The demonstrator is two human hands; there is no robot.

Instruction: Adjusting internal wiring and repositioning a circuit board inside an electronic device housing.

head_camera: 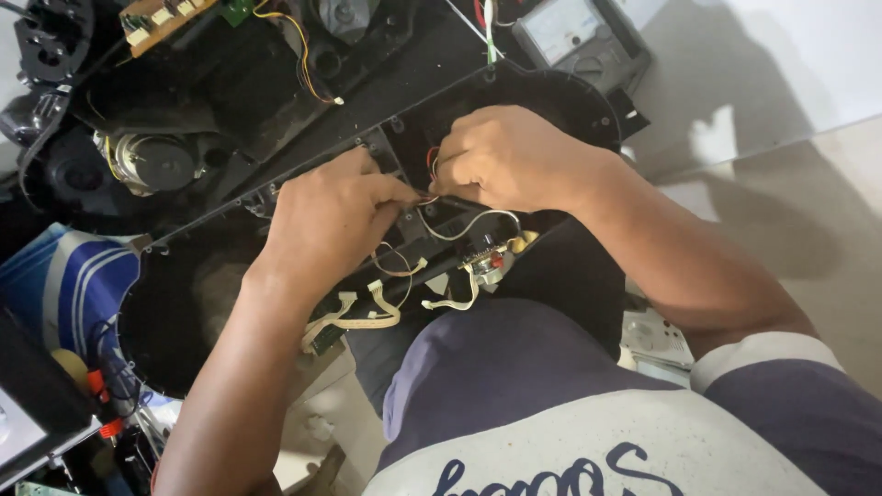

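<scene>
My left hand (333, 220) and my right hand (501, 158) meet over a black plastic device housing (432, 69) lying across my lap. Both pinch thin wires (428, 198), red and white, at the point where their fingertips touch. Below the hands white ribbon cables (367, 317) and a white wire (464, 225) hang from the housing. A small round metal part (487, 262) dangles beside them. What the fingertips do to the wires is hidden by the knuckles.
An open black chassis with a round speaker (156, 163) and a brown circuit board (161, 18) lies at the upper left. An analog meter (574, 32) sits at the top. A blue-and-white cloth (69, 280) is at the left, pale floor (808, 211) at the right.
</scene>
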